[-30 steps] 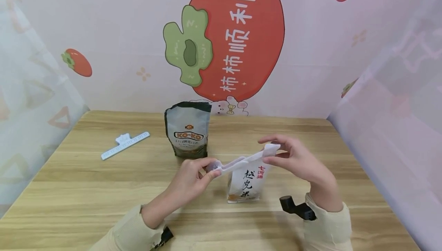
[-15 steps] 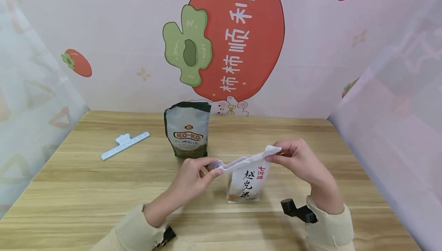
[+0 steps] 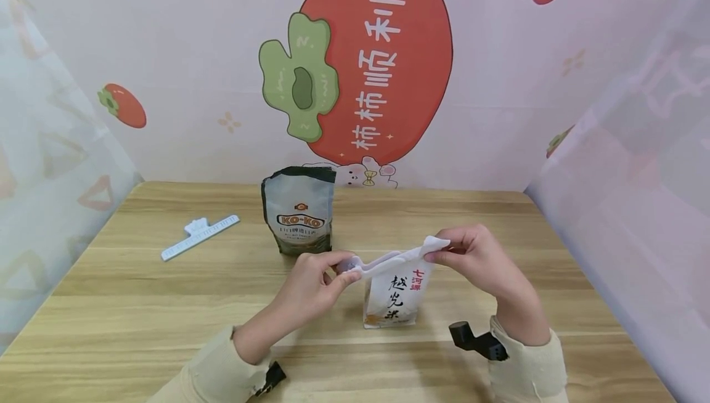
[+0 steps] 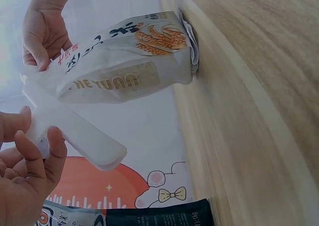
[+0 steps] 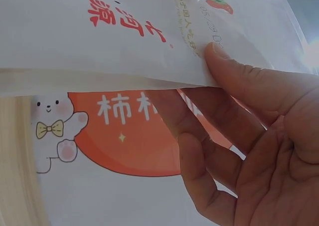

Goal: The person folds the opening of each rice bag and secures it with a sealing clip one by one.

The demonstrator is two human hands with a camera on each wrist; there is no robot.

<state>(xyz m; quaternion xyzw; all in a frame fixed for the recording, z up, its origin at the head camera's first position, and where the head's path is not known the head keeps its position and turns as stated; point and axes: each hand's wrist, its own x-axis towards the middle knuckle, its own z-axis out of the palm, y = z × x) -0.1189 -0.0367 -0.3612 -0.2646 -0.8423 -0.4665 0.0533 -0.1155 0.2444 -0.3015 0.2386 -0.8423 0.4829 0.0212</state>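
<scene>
A white paper rice bag [image 3: 391, 298] with black and red lettering stands upright on the wooden table, slightly right of centre. My left hand [image 3: 307, 283] pinches the grip end of a white bag clip [image 4: 89, 136], whose long bar lies along the bag's top edge. On the other side, my right hand [image 3: 479, 261] pinches the bag's top right corner between thumb and fingers. In the right wrist view its thumb [image 5: 234, 71] presses the paper's printed face, and the index finger is partly hidden behind it.
A grey and dark green KO-KO bag [image 3: 299, 212] stands behind, left of the rice bag. Farther left, a pale blue bag clip [image 3: 199, 236] lies on the table [image 3: 138, 304]. A printed cloth backdrop [image 3: 222, 39] rises behind the table's far edge.
My right hand's fingers, spread over the bag's top corner a second ago, have drawn together and now pinch its tip. The left hand keeps the clip at the bag's top with barely any movement.
</scene>
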